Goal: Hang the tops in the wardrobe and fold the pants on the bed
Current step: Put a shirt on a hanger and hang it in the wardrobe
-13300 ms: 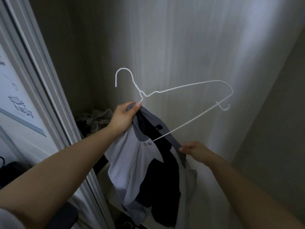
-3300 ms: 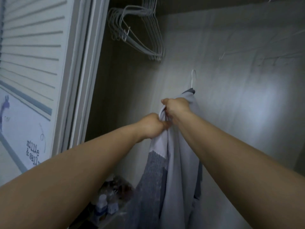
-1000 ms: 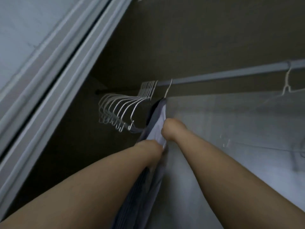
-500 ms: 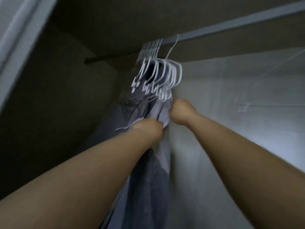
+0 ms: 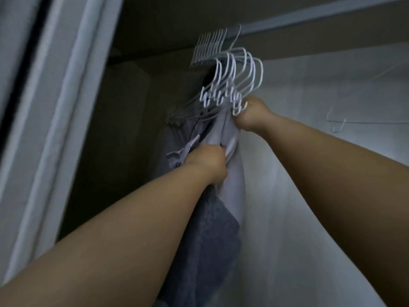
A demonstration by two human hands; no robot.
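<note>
Wardrobe interior, dim, pale back wall. Rail across the top, running up to the right. Sliding door frame at left edge.

Top, grey with lighter panel, hanging below the rail, on a hanger whose hook appears to be over the rail; blur, not certain. Step in hand, as judged: hanging this top, near done.

Left hand gripping a bunch of the top's fabric, fingers curled into it. Right hand higher, at the shoulder of the top, fingers hidden behind the hand; appear closed on the fabric.

Bundle of empty white hangers crowding the same stretch of rail, touching the top and the right hand: snag risk. One more empty hanger far right.

Next move calls for: release, smoothing the shoulders, checking the hook seats.
</note>
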